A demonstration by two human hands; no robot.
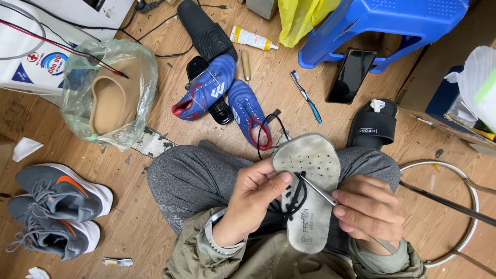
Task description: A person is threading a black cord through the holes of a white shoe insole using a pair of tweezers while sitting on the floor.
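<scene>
Wooden floor (268, 82): left fingers (271, 181) pinch grey insole (309, 181); right fingers (356, 199) clasp awl (316, 189).

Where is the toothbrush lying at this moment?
The toothbrush lies on the wooden floor, upper middle, between the blue shoes and the black phone.

Worn wooden floor (155, 217), scuffed, with a patch of missing finish left of centre. Lower left: a pair of grey trainers (59, 209). Upper left: a clear plastic bag (111, 93) holding a tan slipper. Upper centre: two blue football boots (227, 98), a glue tube (252, 39), a toothbrush (306, 96). Upper right: a dark phone (351, 75), a blue plastic stool (382, 26), a black slide sandal (373, 124). Right edge: possibly a racket frame (467, 206).
</scene>
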